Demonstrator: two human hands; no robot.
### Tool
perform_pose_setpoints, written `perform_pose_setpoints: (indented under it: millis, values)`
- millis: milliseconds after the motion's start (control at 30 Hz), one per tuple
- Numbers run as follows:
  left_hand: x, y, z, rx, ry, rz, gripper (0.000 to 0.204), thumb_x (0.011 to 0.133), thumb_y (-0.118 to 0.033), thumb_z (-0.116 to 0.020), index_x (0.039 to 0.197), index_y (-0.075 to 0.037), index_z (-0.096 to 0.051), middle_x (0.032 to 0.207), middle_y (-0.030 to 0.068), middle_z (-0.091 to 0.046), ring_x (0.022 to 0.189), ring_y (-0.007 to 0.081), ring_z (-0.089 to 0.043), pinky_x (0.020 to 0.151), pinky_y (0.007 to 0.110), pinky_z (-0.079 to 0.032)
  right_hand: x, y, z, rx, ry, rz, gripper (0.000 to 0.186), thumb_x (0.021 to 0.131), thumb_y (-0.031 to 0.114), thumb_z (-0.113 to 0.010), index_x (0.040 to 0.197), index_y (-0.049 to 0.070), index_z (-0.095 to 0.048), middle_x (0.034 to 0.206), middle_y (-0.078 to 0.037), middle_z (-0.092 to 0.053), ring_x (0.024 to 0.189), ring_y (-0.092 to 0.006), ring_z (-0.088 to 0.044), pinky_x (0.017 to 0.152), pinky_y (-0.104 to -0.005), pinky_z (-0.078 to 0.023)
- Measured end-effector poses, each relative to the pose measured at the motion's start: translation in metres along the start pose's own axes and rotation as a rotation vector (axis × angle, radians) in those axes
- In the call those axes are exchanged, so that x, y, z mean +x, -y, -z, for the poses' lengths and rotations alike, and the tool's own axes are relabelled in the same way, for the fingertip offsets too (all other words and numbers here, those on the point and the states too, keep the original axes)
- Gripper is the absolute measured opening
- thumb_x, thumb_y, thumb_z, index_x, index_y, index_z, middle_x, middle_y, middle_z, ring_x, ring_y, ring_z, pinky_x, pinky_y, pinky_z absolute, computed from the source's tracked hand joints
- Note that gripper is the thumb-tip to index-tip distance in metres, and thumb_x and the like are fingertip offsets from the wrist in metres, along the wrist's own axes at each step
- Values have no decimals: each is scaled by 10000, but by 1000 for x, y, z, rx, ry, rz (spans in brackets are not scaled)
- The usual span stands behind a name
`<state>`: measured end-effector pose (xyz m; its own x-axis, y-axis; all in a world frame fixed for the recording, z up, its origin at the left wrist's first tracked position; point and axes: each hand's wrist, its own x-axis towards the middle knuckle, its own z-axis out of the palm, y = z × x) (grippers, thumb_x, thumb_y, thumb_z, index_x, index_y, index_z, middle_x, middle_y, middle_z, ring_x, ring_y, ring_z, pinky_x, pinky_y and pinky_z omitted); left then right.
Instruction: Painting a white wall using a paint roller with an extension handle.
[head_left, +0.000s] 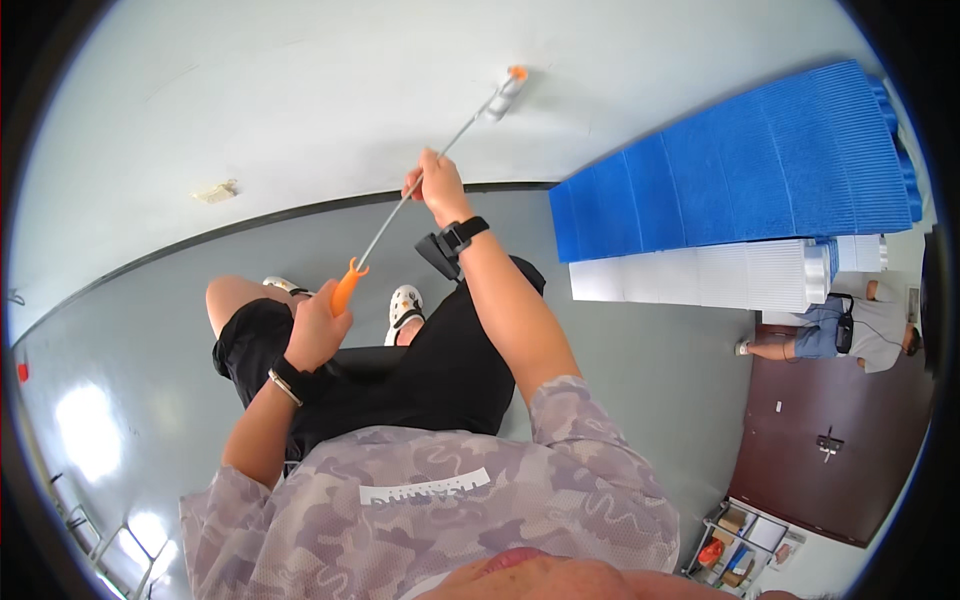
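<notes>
My left hand (318,328) is wrapped round the orange grip of a long-handled roller (344,288), low in front of my knees. Farther up, my right hand (438,186) closes its fingers on the thin metal rod. The rod slants up to the right and ends in a whitish roller head (503,102) with an orange end piece. That head is slightly blurred and lies against or just off the pale wall (330,90); I cannot tell which.
Blue ribbed foam sheets (720,170) stand along the wall at the right, with white ones (690,277) beside them. A small wall outlet (215,191) sits at the left. Another person (850,330) stands by a dark door (800,430). At lower right stands a loaded shelf cart (735,550).
</notes>
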<state>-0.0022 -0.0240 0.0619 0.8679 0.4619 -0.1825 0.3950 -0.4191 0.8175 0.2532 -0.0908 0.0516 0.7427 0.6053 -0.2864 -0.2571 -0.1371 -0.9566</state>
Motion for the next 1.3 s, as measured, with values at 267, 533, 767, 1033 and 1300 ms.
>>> perform_pose_setpoints:
  millis: [267,533,767,1033,1300]
  values:
    - [-4,-21,5,-64,-56,-38,237,717,-66,-540,939,2,-494,636,217,-529,629,401,-552,562,403,-432,-26,61,-10,38,6,262,367,929,338,-340,726,48,-437,540,-38,-506,496,-150,-545,460,-253,-399]
    - [7,-5,-10,-41,17,-21,240,707,-69,-536,932,2,-489,668,221,-519,641,398,-535,571,393,-426,0,14,-1,19,-115,136,326,925,301,-333,785,22,-425,525,-45,-495,452,-157,-533,421,-265,-399]
    - [29,-41,-7,-23,16,-131,241,704,-50,-528,936,4,-493,670,225,-524,651,413,-530,573,399,-427,-33,59,9,-52,-197,320,186,916,196,-415,907,24,-346,577,-60,-501,467,-164,-542,430,-269,-413]
    - [41,-30,-32,-74,74,-70,241,714,-66,-533,945,1,-504,721,246,-550,696,441,-538,597,432,-434,-10,14,14,-289,-389,264,119,924,109,-348,958,4,-303,585,-116,-513,416,-232,-541,383,-339,-424]
    - [33,-44,-36,-36,92,-88,242,716,-73,-544,943,0,-501,720,248,-543,704,445,-528,594,426,-430,-19,16,30,-207,-379,362,154,931,148,-358,952,1,-319,541,-83,-456,411,-177,-494,374,-311,-405]
